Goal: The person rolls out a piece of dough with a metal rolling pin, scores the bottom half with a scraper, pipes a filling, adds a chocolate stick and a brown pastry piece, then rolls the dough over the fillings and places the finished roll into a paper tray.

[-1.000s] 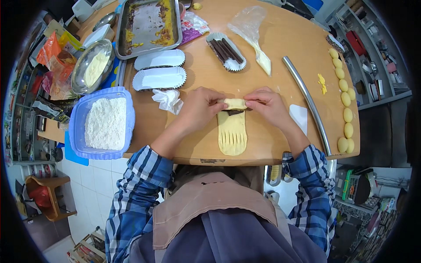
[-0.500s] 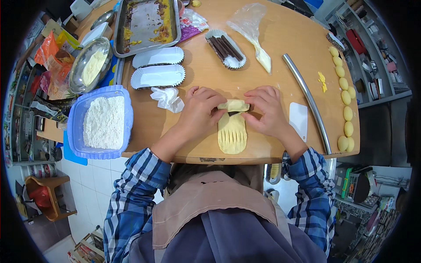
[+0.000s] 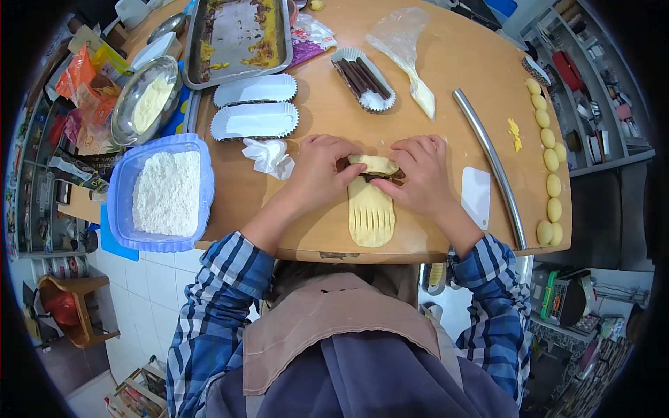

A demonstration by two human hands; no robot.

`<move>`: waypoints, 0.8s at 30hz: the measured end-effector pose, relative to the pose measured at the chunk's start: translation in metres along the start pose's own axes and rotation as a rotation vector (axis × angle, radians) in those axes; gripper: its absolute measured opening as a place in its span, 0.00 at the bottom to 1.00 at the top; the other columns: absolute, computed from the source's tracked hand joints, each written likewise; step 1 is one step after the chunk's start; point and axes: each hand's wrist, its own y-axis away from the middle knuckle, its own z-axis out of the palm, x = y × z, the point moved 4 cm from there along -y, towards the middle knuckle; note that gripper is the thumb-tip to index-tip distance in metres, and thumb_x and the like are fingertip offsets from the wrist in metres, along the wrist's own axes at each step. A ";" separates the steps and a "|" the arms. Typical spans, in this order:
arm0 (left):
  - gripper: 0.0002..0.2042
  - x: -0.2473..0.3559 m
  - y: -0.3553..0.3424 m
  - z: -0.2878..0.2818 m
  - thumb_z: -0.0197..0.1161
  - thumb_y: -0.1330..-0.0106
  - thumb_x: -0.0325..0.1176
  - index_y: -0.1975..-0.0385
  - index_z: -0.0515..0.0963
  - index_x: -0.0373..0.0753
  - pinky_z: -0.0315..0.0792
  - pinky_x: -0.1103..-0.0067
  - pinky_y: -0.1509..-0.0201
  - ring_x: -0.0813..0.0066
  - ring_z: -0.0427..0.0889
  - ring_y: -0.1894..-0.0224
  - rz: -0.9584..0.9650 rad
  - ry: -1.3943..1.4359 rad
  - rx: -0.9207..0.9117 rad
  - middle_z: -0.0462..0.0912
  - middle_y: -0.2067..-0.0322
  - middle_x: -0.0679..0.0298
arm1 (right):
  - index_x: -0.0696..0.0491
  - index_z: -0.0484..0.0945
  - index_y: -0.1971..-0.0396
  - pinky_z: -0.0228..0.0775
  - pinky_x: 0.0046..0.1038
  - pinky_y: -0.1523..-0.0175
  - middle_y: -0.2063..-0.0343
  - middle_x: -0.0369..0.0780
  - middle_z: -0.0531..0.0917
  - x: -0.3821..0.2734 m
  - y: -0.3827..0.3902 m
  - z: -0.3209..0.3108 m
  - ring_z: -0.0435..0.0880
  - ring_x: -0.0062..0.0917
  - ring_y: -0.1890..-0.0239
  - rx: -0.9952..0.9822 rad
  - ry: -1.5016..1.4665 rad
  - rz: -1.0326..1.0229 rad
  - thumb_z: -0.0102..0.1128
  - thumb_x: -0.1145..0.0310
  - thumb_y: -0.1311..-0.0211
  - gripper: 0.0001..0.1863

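Both hands on slit dough strip (image 3: 371, 209) at near table edge (image 3: 460, 83): left hand (image 3: 322, 171) and right hand (image 3: 417, 174) curl fingers, pinching rolled far end around dark filling stick (image 3: 380, 177).

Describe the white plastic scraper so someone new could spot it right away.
On the round wooden table, look just past the person's right hand, toward the long metal rod. The scraper lies flat between them: a small white card with rounded corners, the only flat white piece there.

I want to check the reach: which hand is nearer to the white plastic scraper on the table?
The right hand. It rests on the dough strip, just left of the white scraper. The left hand is farther away, beyond the dough.
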 end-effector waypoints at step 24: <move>0.08 0.029 0.027 0.005 0.65 0.50 0.27 0.70 0.76 0.43 0.59 0.47 0.42 0.71 0.76 0.57 0.449 -0.400 0.120 0.76 0.67 0.69 | 0.50 0.78 0.72 0.58 0.45 0.45 0.68 0.33 0.80 -0.005 0.016 -0.014 0.77 0.27 0.60 0.027 -0.069 -0.124 0.68 0.67 0.53 0.09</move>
